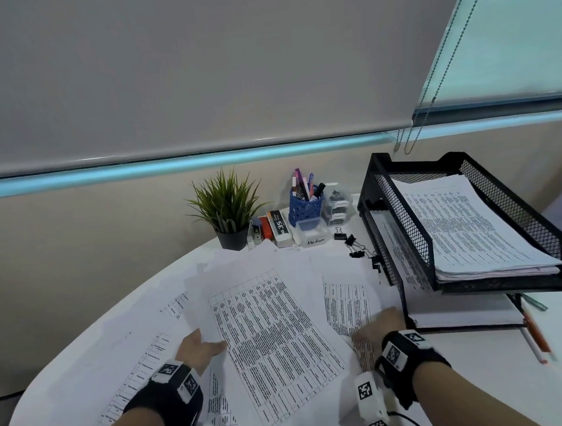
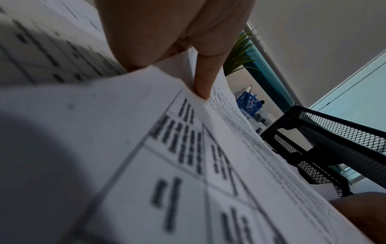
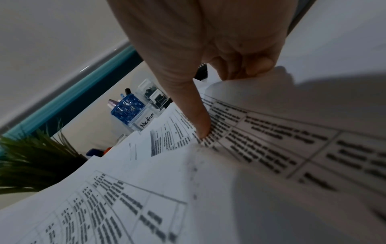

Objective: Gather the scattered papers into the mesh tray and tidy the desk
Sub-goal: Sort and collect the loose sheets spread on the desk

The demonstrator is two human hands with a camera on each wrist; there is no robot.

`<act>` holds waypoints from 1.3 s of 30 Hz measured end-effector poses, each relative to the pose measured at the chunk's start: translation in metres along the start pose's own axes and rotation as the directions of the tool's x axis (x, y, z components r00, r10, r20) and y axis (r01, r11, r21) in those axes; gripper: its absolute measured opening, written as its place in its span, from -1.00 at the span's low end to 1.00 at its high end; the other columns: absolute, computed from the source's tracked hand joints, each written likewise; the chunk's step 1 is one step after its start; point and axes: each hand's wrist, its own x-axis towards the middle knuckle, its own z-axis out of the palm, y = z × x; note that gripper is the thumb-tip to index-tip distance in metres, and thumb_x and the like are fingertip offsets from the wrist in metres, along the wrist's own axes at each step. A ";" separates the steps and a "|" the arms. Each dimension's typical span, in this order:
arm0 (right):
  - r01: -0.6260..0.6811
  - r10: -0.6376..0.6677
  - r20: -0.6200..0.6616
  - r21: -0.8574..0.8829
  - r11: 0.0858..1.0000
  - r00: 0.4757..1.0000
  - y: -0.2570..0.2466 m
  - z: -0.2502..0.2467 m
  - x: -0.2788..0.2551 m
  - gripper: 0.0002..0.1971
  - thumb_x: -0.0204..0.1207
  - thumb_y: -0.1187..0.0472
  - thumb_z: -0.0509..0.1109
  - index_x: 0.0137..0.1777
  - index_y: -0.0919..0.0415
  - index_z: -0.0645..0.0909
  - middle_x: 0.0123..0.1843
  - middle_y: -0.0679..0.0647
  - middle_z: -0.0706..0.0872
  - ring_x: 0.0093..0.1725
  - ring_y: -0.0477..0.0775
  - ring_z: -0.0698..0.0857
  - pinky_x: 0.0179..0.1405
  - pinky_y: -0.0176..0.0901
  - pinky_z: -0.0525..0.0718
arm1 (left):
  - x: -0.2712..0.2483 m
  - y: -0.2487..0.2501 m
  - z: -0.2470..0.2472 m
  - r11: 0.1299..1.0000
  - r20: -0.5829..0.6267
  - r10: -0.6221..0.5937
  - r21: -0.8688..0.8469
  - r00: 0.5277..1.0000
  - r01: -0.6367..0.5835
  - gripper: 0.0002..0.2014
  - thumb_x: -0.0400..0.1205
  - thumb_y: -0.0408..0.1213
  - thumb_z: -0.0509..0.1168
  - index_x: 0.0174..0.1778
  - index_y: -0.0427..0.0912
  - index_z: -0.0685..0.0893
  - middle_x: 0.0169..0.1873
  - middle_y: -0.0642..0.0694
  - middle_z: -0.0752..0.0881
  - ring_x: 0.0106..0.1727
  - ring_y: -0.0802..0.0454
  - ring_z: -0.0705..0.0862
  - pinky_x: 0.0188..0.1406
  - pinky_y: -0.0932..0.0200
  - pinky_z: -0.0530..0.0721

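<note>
Several printed sheets lie scattered over the white round table. My left hand pinches the left edge of a large sheet. In the left wrist view its thumb lies on top of that sheet and the fingers are hidden beneath. My right hand grips a smaller printed sheet close to the tray. The right wrist view shows one digit pressing on this sheet, the other fingers curled behind its raised edge. The black two-tier mesh tray stands at the right, holding stacked papers.
Along the back stand a potted plant, a stapler and staple boxes, a blue pen cup and a clear box labelled Medium. Binder clips lie beside the tray. Pens lie at the right.
</note>
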 end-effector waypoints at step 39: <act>0.374 -0.600 0.295 0.561 0.739 0.744 -0.025 -0.075 -0.071 -0.38 0.16 0.24 0.66 0.25 0.31 0.56 0.12 0.20 0.78 0.10 0.17 0.77 0.15 0.04 0.70 | -0.002 0.035 -0.004 0.980 0.001 0.180 0.086 0.984 -0.180 0.08 0.17 0.16 0.60 0.56 -0.13 0.28 0.52 -0.14 0.38 0.49 -0.19 0.40 0.49 -0.16 0.37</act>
